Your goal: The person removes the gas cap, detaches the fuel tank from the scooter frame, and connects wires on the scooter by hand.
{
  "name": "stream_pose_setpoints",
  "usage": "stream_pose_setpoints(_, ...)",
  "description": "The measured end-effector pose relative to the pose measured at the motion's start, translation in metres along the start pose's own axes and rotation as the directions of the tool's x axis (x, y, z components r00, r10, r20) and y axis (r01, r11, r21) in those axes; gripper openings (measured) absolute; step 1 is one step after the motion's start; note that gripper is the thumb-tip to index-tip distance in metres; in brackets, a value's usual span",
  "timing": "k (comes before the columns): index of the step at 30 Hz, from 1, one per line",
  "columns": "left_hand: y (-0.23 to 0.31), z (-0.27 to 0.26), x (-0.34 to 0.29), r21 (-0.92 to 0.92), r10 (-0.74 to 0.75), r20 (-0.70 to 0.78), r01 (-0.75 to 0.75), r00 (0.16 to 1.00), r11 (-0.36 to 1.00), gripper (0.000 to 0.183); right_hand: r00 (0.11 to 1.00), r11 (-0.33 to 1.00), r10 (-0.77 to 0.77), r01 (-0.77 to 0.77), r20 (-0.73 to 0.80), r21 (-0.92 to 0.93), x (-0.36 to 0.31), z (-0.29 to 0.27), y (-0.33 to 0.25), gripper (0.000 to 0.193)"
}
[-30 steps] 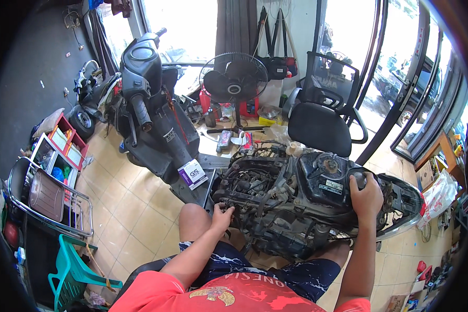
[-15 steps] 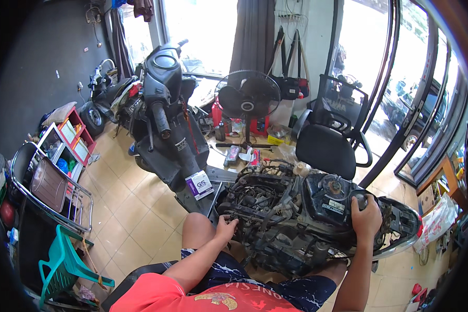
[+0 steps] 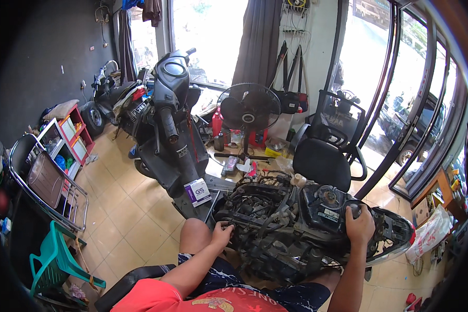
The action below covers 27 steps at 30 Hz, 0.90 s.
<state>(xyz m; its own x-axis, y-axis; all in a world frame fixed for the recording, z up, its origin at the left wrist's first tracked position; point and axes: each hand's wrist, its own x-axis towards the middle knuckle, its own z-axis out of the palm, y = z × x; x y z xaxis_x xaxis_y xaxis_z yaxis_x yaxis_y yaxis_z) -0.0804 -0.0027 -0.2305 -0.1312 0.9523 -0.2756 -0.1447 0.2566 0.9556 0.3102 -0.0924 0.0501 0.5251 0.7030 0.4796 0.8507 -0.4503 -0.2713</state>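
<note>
A stripped scooter body with bare engine, hoses and wiring lies across my lap area. My left hand grips a part at the front left edge of the engine block, fingers curled on it. My right hand is closed over the black rear frame section beside the black fuel tank. A small white cap sits on top of the engine. I am seated, one bare knee against the machine.
A black scooter stands ahead left with a white box on its footboard. A standing fan, black office chair, red bottle, folding chair, green plastic stool and shelf surround me. Glass doors at right.
The view has shifted slightly down and right across the frames. Both hands stay on the stripped scooter; the left hand has moved a little along the engine's front edge.
</note>
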Motion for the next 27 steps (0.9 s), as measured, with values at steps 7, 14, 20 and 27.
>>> stream_pose_setpoints(7,0.012,0.002,-0.004,-0.108,0.052,0.000,-0.051,0.999,0.993,0.025,0.999,0.999,0.030,-0.029,0.024,-0.026,-0.001,-0.001,0.002,0.057)
stream_pose_setpoints(14,-0.003,-0.009,0.006,-0.247,0.183,0.055,-0.164,0.982,0.955,0.028,0.998,0.997,0.047,-0.044,0.045,-0.058,0.000,0.002,-0.001,0.059)
stream_pose_setpoints(20,0.013,-0.006,-0.001,-0.211,0.114,-0.039,-0.120,0.993,0.970,0.029,0.998,0.997,0.047,-0.045,0.038,-0.070,-0.001,0.002,0.001,0.059)
stream_pose_setpoints(27,0.022,-0.006,-0.009,-0.213,0.058,-0.004,-0.057,0.998,0.975,0.018,0.997,0.996,0.058,-0.055,0.048,-0.069,-0.002,-0.001,-0.004,0.058)
